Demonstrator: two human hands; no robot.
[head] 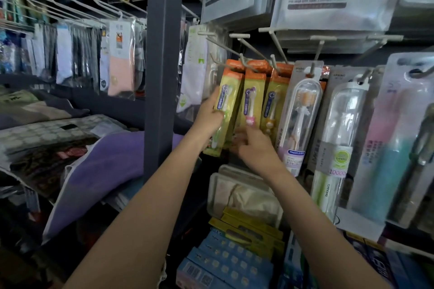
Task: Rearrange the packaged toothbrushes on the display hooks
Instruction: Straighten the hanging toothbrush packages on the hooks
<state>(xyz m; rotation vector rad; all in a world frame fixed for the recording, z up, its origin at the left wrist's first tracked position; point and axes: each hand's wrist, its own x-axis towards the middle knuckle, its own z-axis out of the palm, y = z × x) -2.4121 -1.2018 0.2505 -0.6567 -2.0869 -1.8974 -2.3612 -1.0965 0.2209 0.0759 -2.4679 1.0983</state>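
Two bare forearms are reaching up from the bottom edge toward a row of packaged toothbrushes hanging on white wire display hooks. On the left, the left hand is gripping the leftmost yellow-and-orange pack, the one with a green-handled brush, its thumb lying across the front and the other fingers going behind the card; this pack is tilting, its top just beside a hook tip, though whether the hook is passing through its hole is hard to tell. Beside it, the right hand is touching the bottom of the middle pack, which is holding a pink brush, with fingers loosely bent and blurred, so whether its grip is closing on the pack cannot be told. A third yellow pack with an orange brush is hanging just to the right, touching the middle one. Further right, a white-carded toothbrush in a clear blister and a tall clear tube pack are hanging on their own hooks. Below the hands, blue boxes are lying stacked on a lower shelf, and a grey upright post is standing to the left of the toothbrushes.
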